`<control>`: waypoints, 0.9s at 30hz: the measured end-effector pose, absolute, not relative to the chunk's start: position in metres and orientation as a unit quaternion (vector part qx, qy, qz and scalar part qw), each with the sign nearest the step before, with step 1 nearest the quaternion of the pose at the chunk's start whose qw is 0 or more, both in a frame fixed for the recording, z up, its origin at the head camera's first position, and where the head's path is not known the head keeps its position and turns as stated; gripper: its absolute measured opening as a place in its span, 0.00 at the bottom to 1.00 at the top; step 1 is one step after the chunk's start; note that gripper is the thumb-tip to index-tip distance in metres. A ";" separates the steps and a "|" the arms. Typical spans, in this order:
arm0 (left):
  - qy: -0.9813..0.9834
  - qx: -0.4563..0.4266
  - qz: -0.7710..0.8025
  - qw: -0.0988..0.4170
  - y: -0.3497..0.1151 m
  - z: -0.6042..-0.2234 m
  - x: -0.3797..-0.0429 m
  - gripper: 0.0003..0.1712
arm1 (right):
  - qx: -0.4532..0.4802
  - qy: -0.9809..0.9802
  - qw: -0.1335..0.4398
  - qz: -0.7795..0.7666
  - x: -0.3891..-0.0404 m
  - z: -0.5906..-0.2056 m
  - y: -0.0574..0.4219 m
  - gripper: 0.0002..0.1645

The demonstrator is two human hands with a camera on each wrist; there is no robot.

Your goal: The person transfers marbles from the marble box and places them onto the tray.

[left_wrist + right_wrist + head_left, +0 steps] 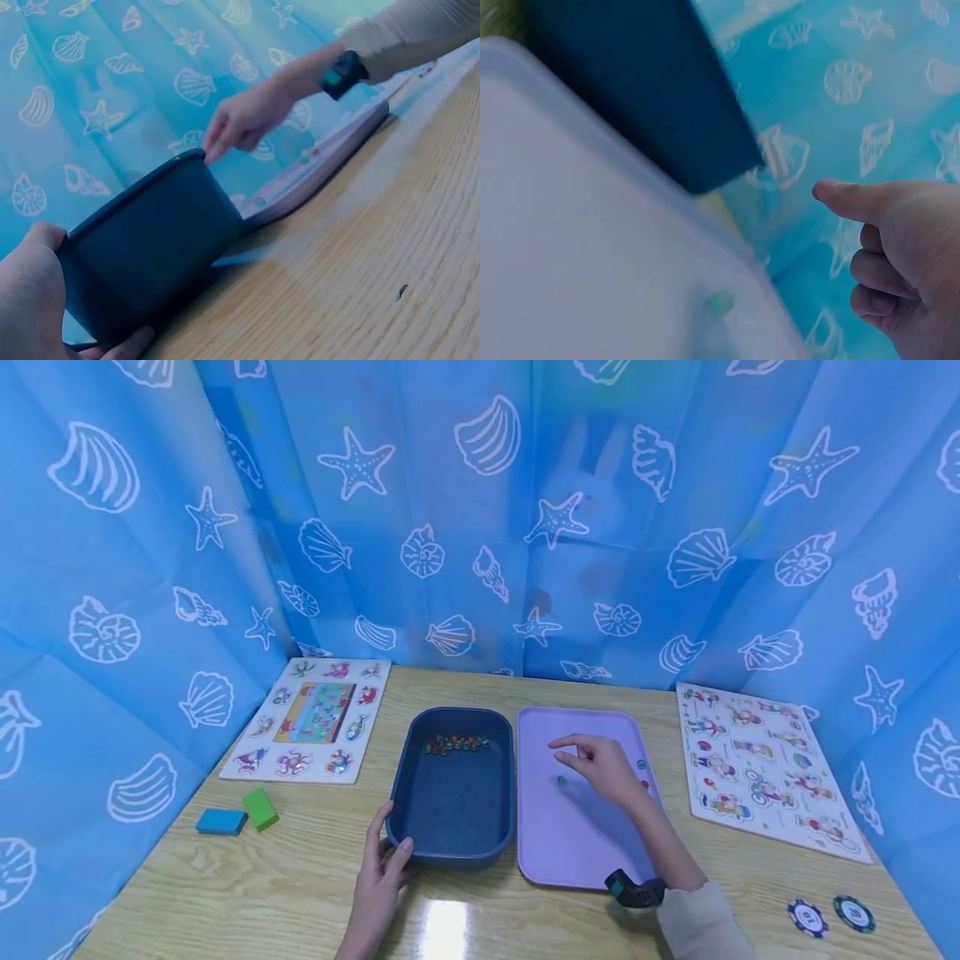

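A dark blue bin [453, 810] stands on the table with a row of small red and green marbles [453, 744] along its far end. My left hand [381, 878] grips the bin's near left corner, the thumb at the rim and fingers low on the wall in the left wrist view. To its right lies a shallow lilac tray [551, 852]. Over that tray is my right hand [603, 767], thumb and index finger slightly apart, with nothing visible between them. A green marble [561, 781] lies below it. Another green marble [641, 763] and a red marble [645, 785] sit near the tray's right side.
A sea-animal puzzle board [360, 677] lies back left, with green [260, 809] and blue [221, 822] blocks before it. At right are a figure puzzle board [765, 760] and two poker chips [807, 917]. A blue shell-print curtain [480, 527] hangs behind.
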State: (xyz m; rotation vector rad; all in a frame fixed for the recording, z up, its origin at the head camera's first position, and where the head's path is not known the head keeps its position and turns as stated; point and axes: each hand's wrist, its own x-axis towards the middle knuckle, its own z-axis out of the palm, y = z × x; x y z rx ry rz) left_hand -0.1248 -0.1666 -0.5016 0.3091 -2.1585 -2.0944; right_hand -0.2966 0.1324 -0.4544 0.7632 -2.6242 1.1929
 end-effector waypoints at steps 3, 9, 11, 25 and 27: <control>-0.711 0.101 -0.693 0.063 -0.168 -0.501 -0.124 0.31 | 0.279 -0.871 0.078 0.397 -0.303 -0.437 0.116 0.12; -0.710 0.097 -0.694 0.066 -0.169 -0.499 -0.124 0.31 | 0.322 -0.859 0.041 0.396 -0.319 -0.406 0.072 0.11; -0.713 0.098 -0.691 0.064 -0.170 -0.499 -0.124 0.31 | 0.348 -0.850 0.019 0.396 -0.325 -0.399 0.055 0.10; -0.718 0.100 -0.686 0.063 -0.168 -0.501 -0.125 0.31 | 0.450 -0.833 -0.158 0.282 -0.370 -0.406 -0.021 0.08; -0.715 0.095 -0.690 0.066 -0.169 -0.501 -0.124 0.31 | 0.450 -0.839 -0.170 0.254 -0.373 -0.413 -0.027 0.08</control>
